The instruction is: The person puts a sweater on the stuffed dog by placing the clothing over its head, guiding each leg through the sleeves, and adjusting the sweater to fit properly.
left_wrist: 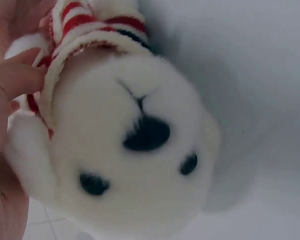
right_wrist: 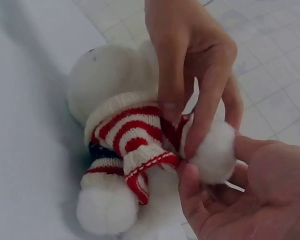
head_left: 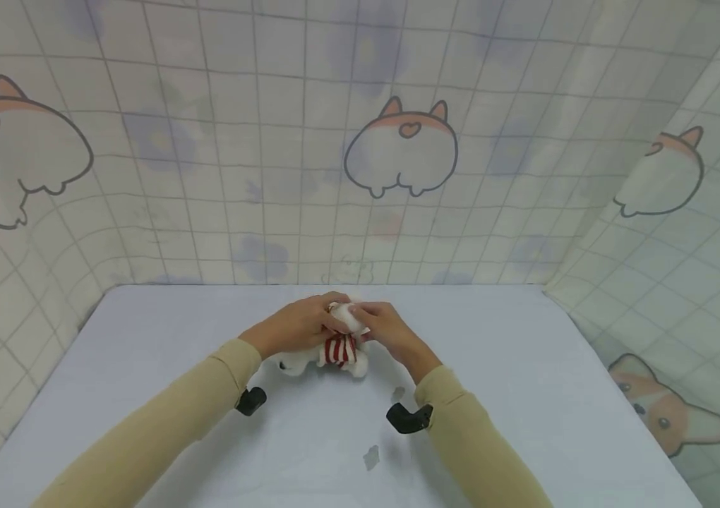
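A small white toy bear (head_left: 328, 353) lies on the pale table (head_left: 525, 395), about in the middle and a bit toward the far wall. It wears a sweater (right_wrist: 132, 132) with red and white stripes. The bear lies on its side, not standing up. Its long way runs across the table, from left to right. Its head points to the person's left, and its feet point to the right. The left wrist view shows its face up close, with a black nose (left_wrist: 147, 134) and two dark eyes. Both hands are close together, right on top of the bear, so neither one is farther off. The left hand (head_left: 296, 326) comes down from above the head end and pinches the edge of the sweater with its fingertips (right_wrist: 172, 107). The right hand (head_left: 385, 328) is at the feet end and curls its fingers round one fluffy white paw (right_wrist: 215, 152), holding it just beside the sweater's edge. A tiled wall (head_left: 258, 176) with cartoon dog pictures stands behind the table.
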`<act>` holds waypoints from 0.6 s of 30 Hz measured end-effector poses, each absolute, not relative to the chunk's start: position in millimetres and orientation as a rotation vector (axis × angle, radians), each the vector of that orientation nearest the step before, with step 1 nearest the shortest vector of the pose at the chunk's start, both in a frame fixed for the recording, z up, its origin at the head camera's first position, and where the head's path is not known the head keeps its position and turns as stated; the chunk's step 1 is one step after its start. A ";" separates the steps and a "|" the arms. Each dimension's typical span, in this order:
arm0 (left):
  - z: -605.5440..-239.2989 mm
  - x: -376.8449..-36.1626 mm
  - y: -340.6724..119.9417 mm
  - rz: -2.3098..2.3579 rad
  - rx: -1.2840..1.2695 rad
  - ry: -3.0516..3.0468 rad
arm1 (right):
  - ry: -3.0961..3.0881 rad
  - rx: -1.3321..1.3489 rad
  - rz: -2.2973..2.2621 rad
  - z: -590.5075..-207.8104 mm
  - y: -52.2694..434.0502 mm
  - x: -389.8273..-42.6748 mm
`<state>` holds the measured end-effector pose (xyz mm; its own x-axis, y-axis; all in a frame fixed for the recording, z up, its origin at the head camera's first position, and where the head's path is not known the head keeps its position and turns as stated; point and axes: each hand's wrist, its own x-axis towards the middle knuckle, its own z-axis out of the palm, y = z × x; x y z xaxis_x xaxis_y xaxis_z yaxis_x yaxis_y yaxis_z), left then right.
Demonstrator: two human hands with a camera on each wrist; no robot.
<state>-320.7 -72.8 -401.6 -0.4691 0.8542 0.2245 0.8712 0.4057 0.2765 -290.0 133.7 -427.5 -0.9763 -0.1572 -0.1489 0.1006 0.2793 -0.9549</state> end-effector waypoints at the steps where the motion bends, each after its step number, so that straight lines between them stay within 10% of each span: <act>1: -401.1 -320.0 -71.9 -0.508 -1.607 -2.584 | 2.331 -0.051 -1.770 -427.2 132.8 -290.3; 18: -401.1 -316.7 -70.7 -0.539 -1.458 -2.483 | 2.505 0.286 -1.911 -428.6 120.7 -292.8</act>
<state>-316.7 -70.7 -401.1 -0.4878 0.7955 0.3594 0.8729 0.4432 0.2038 -292.8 120.7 -428.6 -0.9834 0.1565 -0.0917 0.1298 0.2538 -0.9585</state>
